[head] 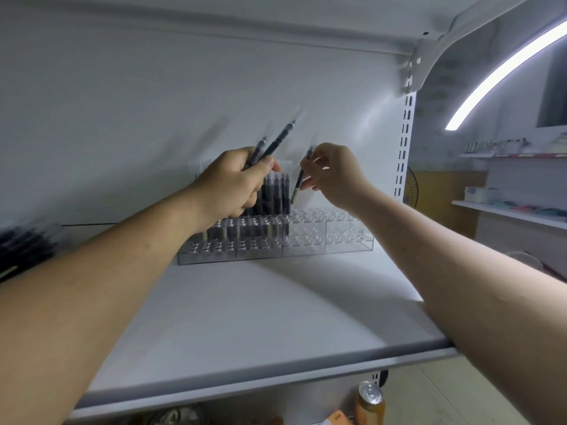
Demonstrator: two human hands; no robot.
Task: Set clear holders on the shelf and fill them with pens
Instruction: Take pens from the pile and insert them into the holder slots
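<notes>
Since the single pen [302, 176] hangs tip-down just right of the filled rows, I'd line it up over the next free hole and keep it vertical, so it doesn't snag its neighbours. My right hand [334, 176] pinches it at the fingertips. My left hand [233, 185] grips the spare pens [273, 145], fanned toward upper centre.

The clear holder [306, 237] sits mid-frame at the back of the shelf [245, 317]. Its left sections hold dark standing pens [276, 194]; the right sections look empty.

Blurred dark stack [24, 243] at the left edge, can't identify it. Drink can [369, 400] at the bottom of the frame, below the shelf.
</notes>
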